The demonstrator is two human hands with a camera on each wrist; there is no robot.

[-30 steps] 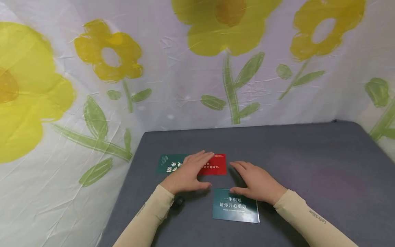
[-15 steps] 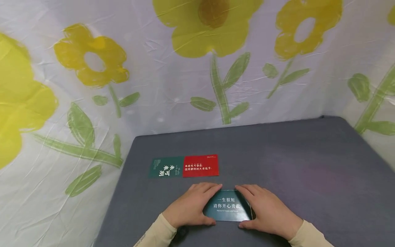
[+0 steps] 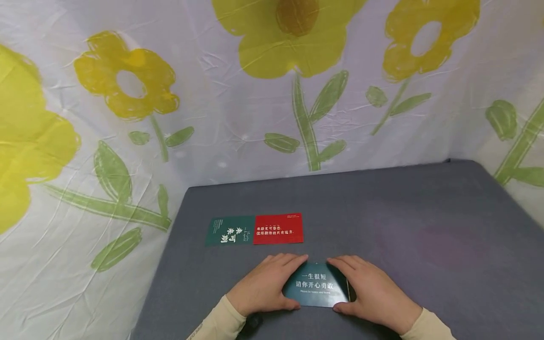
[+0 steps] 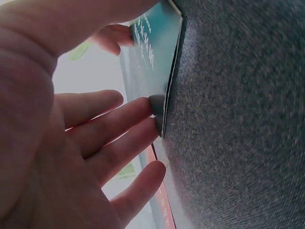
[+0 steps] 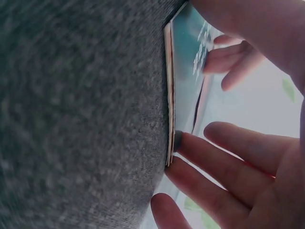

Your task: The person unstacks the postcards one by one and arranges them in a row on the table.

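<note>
A small stack of teal cards (image 3: 316, 284) with white Chinese characters lies on the dark grey table. My left hand (image 3: 265, 285) holds its left side, fingers at the far edge and thumb at the near edge. On the right side, my right hand (image 3: 376, 295) grips the stack the same way. The right wrist view shows layered card edges (image 5: 169, 95) between thumb and fingers, lying on or just over the cloth. From the left wrist, the glossy top card (image 4: 159, 43) shows, with fingertips touching its far corner.
Farther back on the left, a green card (image 3: 231, 230) and a red card (image 3: 278, 228) lie side by side. A small black object (image 3: 254, 322) is partly hidden by the left wrist. Behind the grey table (image 3: 382, 212) hangs a flower-print curtain (image 3: 238, 118).
My left hand has moved from above the green and red cards to the left side of the teal stack. My right hand has come nearer and taken the stack's right side.
</note>
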